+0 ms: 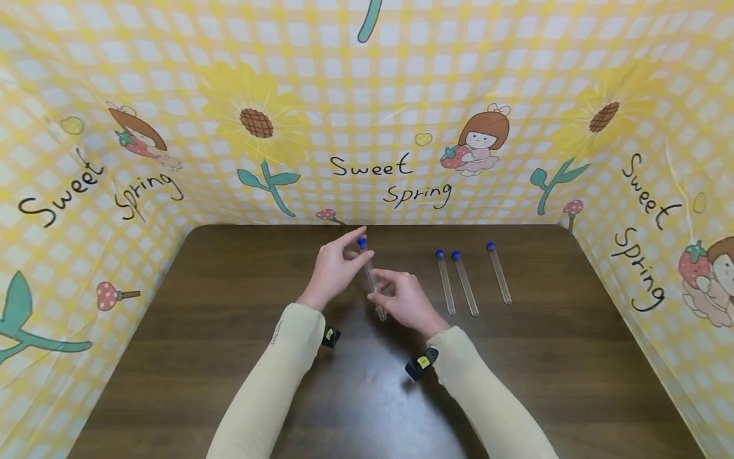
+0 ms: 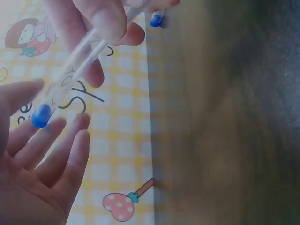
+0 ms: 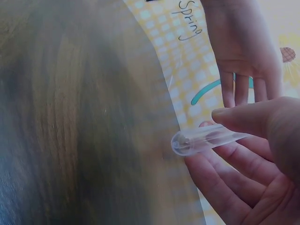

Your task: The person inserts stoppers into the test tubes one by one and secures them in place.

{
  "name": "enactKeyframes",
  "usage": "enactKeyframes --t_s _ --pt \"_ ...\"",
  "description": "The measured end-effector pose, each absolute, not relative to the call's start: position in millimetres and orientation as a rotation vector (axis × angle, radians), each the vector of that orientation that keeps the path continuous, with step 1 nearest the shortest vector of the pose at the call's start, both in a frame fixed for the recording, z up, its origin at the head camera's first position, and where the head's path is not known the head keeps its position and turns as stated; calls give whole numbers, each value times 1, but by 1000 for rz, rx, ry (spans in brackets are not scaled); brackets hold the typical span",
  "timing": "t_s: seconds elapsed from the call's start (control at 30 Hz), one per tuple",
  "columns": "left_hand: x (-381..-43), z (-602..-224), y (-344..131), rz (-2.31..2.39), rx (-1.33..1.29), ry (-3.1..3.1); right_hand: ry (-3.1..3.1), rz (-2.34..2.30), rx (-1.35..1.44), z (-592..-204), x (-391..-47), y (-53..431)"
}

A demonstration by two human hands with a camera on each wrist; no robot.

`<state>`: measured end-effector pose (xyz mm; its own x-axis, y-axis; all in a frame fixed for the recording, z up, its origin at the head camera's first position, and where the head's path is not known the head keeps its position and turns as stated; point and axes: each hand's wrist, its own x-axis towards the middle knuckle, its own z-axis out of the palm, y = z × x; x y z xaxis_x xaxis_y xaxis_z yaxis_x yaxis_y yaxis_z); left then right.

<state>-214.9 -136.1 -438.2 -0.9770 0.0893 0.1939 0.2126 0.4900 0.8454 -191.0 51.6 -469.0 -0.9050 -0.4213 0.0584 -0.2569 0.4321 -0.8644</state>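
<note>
A clear test tube (image 1: 369,274) with a blue cap (image 2: 41,115) is held up, tilted, over the table's far middle. My right hand (image 1: 404,299) pinches its lower part between thumb and fingers; in the right wrist view the rounded end (image 3: 183,143) sticks out past the fingertips. Around the capped end is my left hand (image 1: 335,268), thumb and fingers spread apart. In the left wrist view the cap overlaps the gap between that thumb and the relaxed fingers (image 2: 70,154).
Three more blue-capped test tubes lie to the right on the dark wooden table (image 1: 550,370): a close pair, one tube (image 1: 445,284) beside another (image 1: 466,285), and a separate tube (image 1: 499,274) farther right. A yellow-checked cloth (image 1: 367,102) rises behind and along both sides.
</note>
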Motion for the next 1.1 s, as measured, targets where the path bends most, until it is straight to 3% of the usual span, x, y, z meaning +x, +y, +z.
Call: enactKeyframes --t_s 1.1 --pt "-203 -461 -151 -1473 -224 -2697 2652 -1192 -200 -480 -242 93"
